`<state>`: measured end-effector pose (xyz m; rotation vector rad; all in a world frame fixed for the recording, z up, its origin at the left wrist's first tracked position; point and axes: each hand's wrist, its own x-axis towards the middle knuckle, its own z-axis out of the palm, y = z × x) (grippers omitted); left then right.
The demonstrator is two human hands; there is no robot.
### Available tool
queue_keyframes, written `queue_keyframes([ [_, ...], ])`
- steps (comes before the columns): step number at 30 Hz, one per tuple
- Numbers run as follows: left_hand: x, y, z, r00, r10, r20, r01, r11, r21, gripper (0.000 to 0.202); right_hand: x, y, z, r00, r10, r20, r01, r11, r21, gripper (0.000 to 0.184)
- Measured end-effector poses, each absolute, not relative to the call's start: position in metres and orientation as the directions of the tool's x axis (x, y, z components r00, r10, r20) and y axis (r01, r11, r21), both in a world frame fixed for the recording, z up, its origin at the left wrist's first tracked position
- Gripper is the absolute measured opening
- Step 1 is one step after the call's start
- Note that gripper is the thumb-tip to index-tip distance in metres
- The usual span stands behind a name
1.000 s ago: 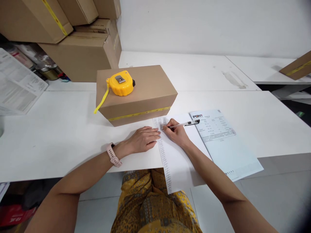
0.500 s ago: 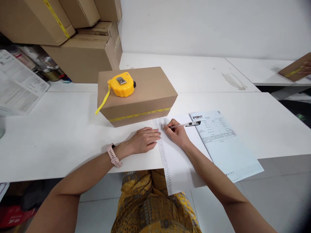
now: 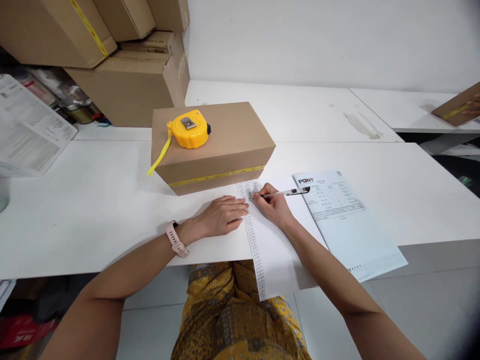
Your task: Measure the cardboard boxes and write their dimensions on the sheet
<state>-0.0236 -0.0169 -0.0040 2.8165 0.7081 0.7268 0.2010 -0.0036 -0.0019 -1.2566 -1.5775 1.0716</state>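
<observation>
My right hand (image 3: 273, 205) is closed around a pen (image 3: 288, 192) whose tip rests on the top of a white sheet with a printed column (image 3: 262, 245). My left hand (image 3: 221, 216) lies flat with fingers stretched, pressing the sheet's left edge; a pink watch is on that wrist. Just behind the hands stands a brown cardboard box (image 3: 228, 145) with yellow tape, and a yellow tape measure (image 3: 188, 129) lies on top of it. A pale blue printed form (image 3: 345, 220) lies to the right of the white sheet.
Stacked cardboard boxes (image 3: 127, 75) fill the back left, with printed papers (image 3: 26, 130) beside them. On the far right table another person's hand (image 3: 473, 106) touches a flat cardboard box (image 3: 455, 104). The white table (image 3: 93, 210) ends near my lap.
The view has shifted very slightly. At the far right another person's hand has come to the flat box. My hands stay in place on the sheet.
</observation>
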Motion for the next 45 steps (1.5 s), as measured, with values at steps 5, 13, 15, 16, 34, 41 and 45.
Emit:
queue_keyframes([
  [5,-0.0233,-0.0172,-0.0041,0.77,0.472,0.43,0.411,-0.881,0.233,0.027,0.2002,-0.0043,0.0012,-0.163,0.981,0.104,0.252,0.143,-0.957,0.027],
  [13,-0.0236,-0.0169,-0.0051,0.773,0.484,0.41,0.419,-0.875,0.243,0.028,0.2002,-0.0047,0.0012,-0.153,0.983,0.102,0.279,0.142,-0.95,0.026],
  [15,-0.0238,-0.0169,-0.0049,0.774,0.482,0.411,0.415,-0.876,0.246,0.028,0.2003,-0.0045,0.0008,-0.156,0.983,0.101,0.274,0.141,-0.951,0.027],
  [16,-0.0239,-0.0168,-0.0047,0.775,0.481,0.41,0.413,-0.876,0.248,0.028,0.2003,-0.0044,0.0005,-0.154,0.983,0.101,0.274,0.141,-0.951,0.026],
  [34,-0.0235,-0.017,-0.0044,0.767,0.468,0.439,0.416,-0.884,0.216,0.027,0.2006,-0.0034,-0.0014,-0.14,0.985,0.104,0.284,0.141,-0.948,0.025],
  [41,-0.0237,-0.017,-0.0052,0.77,0.474,0.428,0.416,-0.881,0.226,0.027,0.2013,-0.0035,-0.0016,-0.127,0.986,0.109,0.281,0.141,-0.949,0.023],
  [45,-0.0235,-0.0171,-0.0042,0.767,0.474,0.432,0.419,-0.88,0.223,0.027,0.2011,-0.0039,-0.0015,-0.134,0.984,0.113,0.286,0.148,-0.947,0.024],
])
